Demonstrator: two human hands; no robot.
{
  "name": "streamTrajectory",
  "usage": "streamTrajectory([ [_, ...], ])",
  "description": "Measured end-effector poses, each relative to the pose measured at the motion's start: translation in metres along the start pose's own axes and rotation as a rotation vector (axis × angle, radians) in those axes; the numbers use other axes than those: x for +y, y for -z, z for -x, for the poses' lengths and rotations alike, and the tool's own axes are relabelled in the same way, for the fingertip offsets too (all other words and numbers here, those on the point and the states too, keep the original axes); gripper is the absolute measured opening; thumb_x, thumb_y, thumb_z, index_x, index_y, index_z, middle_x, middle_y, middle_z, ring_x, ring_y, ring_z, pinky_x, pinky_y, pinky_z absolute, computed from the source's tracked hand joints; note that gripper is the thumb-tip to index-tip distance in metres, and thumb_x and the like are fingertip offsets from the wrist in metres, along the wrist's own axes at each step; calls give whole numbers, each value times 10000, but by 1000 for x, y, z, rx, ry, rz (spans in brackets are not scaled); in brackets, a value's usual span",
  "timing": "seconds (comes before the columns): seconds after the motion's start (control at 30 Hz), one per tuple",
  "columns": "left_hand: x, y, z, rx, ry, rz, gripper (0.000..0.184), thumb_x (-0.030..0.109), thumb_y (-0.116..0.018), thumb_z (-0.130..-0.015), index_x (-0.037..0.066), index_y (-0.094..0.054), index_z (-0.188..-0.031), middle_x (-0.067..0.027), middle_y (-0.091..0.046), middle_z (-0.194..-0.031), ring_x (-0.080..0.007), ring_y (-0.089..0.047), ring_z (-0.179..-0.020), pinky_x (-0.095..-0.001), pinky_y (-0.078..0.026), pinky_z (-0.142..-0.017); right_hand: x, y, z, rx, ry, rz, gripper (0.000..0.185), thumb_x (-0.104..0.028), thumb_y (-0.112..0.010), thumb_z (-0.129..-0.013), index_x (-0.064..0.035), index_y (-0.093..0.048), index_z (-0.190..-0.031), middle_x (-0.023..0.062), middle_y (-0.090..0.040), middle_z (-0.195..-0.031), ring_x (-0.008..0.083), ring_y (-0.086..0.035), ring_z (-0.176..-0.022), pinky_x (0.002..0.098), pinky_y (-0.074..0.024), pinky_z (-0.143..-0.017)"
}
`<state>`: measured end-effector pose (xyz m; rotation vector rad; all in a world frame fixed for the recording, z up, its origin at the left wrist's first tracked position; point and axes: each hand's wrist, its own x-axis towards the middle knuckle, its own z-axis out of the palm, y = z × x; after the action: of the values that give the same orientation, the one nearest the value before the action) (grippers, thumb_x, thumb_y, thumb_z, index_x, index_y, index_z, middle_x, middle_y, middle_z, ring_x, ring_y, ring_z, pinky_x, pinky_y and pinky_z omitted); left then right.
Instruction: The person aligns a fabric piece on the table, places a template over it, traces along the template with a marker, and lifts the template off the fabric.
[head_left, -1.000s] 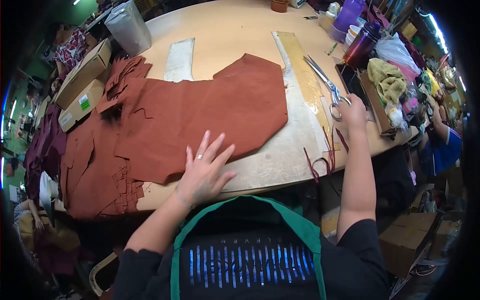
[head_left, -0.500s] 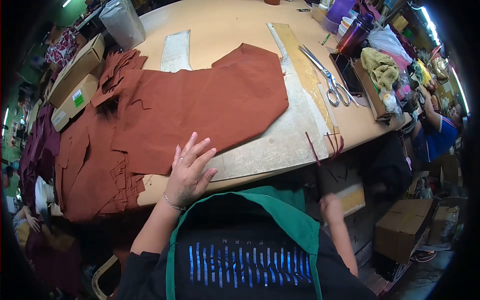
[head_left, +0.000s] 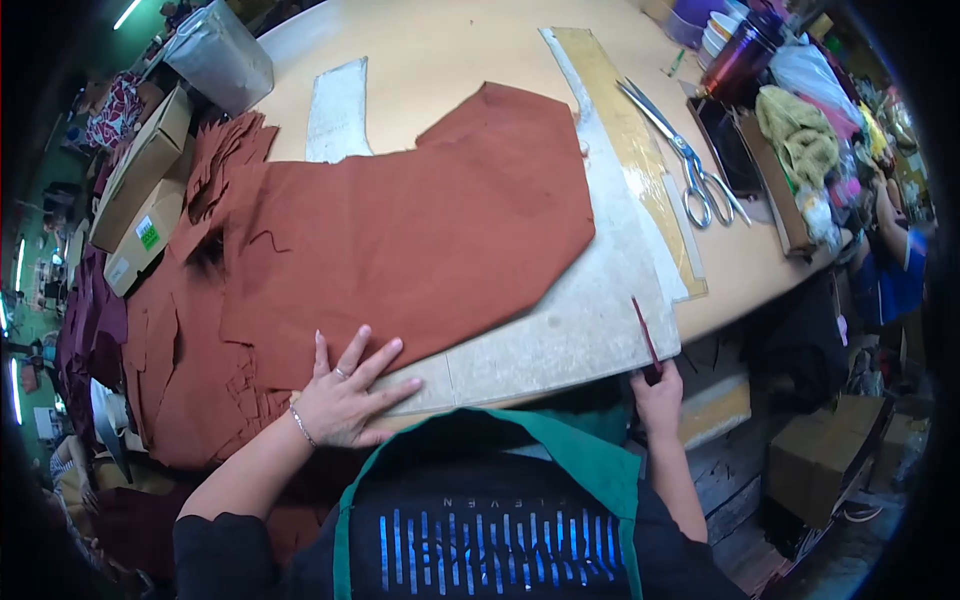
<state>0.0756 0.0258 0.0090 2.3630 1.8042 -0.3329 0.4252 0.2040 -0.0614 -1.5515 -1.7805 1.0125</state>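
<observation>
My left hand (head_left: pixel 345 400) lies with spread fingers on the lower edge of the rust-brown fabric (head_left: pixel 400 240) and the pale pattern board (head_left: pixel 530 350) beneath it. At the table's front edge, my right hand (head_left: pixel 657 393) is closed on a dark red fabric strip (head_left: pixel 645 330), whose upper part lies across the board's corner. Metal scissors (head_left: pixel 685 155) rest at the right of the board, with their blades slightly apart. A yellowish pattern piece (head_left: pixel 620 130) lies between them and the pale board. Layered rust-brown pieces (head_left: pixel 190 340) are at the left.
Cardboard boxes (head_left: pixel 150 200) and a wrapped grey block (head_left: pixel 220 60) stand at the left. On the right are a dark bottle (head_left: pixel 742 50), a tray with a folded olive cloth (head_left: pixel 797 135) and plastic bags. A co-worker in blue (head_left: pixel 895 270) is at the far right.
My right hand has left the scissors, dropped below the table edge, then come up to the dark red strip. Other dark red strips have gone from the table edge. My left hand remains spread on the fabric.
</observation>
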Motion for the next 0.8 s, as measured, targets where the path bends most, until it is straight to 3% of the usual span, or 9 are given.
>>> streamTrajectory([
  [0.2, -7, 11, -8, -30, -4, 238, 570, 472, -579, -639, 349, -451, -1181, -81, -241, -1352, -367, -104, -1269, -684, -48, -885, -9, 3, 5, -66, -157, -436, 240, -2, -530, -790, 39, -508, -1026, 50, -573, -865, 89, -520, -759, 228, -425, -678],
  [0.3, -9, 9, -8, -4, 9, 284, 579, 479, -590, -630, 343, -460, -1178, -53, -274, -1341, -326, -130, -1276, -667, -73, -896, -26, 13, 2, -257, -223, -210, 216, -36, -520, -816, 44, -518, -1017, 60, -590, -785, 97, -548, -679, 240, -448, -624],
  [0.33, -10, 7, -7, -1, 4, 248, 603, 517, -583, -625, 351, -447, -1188, -42, -279, -1340, -312, -138, -1277, -668, -96, -890, -25, 7, 6, -195, -145, -306, 127, -88, -483, -852, 19, -529, -904, 46, -575, -713, 86, -536, -607, 207, -435, -545],
  [0.4, -9, 6, -5, -5, 7, 227, 631, 557, -580, -615, 352, -440, -1196, -29, -290, -1336, -294, -149, -1278, -667, -119, -886, 13, 14, 18, -287, -93, -339, 157, -136, -457, -875, 7, -517, -853, 40, -559, -680, 89, -530, -601, 213, -439, -561],
  [0.5, -9, 9, -6, 12, 27, 264, 632, 559, -597, -602, 328, -468, -1176, -29, -309, -1326, -292, -160, -1274, -660, -107, -894, 94, 25, 42, -233, -396, -282, 229, -166, -447, -875, 20, -515, -761, 52, -572, -649, 97, -525, -565, 233, -422, -525],
  [0.57, -7, 9, -6, 4, 40, 281, 625, 561, -596, -604, 326, -474, -1170, -30, -310, -1325, -295, -165, -1272, -658, -104, -896, 152, 38, 74, -281, -528, 88, 278, -206, -428, -879, 36, -522, -781, 91, -575, -635, 162, -545, -601, 291, -428, -560],
  [0.63, -8, 8, -6, 7, 48, 277, 620, 567, -591, -604, 323, -480, -1163, -34, -311, -1323, -297, -168, -1270, -659, -102, -896, 316, 48, 164, -580, -663, 450, 284, -213, -440, -865, 60, -517, -845, 164, -583, -726, 235, -553, -707, 347, -425, -642],
  [0.73, -6, 6, -6, 20, 47, 215, 629, 573, -590, -596, 328, -477, -1165, -36, -316, -1320, -300, -165, -1268, -659, -99, -895, 283, 31, 189, -488, -912, 439, 280, -210, -444, -863, 60, -514, -853, 165, -580, -736, 238, -550, -715, 347, -423, -648],
  [0.8, -4, 8, -5, 21, 50, 259, 534, 472, -586, -638, 313, -502, -1141, -64, -328, -1306, -320, -174, -1261, -646, -56, -911, 249, 15, 180, -394, -946, 361, 277, -209, -446, -861, 60, -513, -858, 166, -578, -742, 239, -549, -719, 348, -422, -652],
])
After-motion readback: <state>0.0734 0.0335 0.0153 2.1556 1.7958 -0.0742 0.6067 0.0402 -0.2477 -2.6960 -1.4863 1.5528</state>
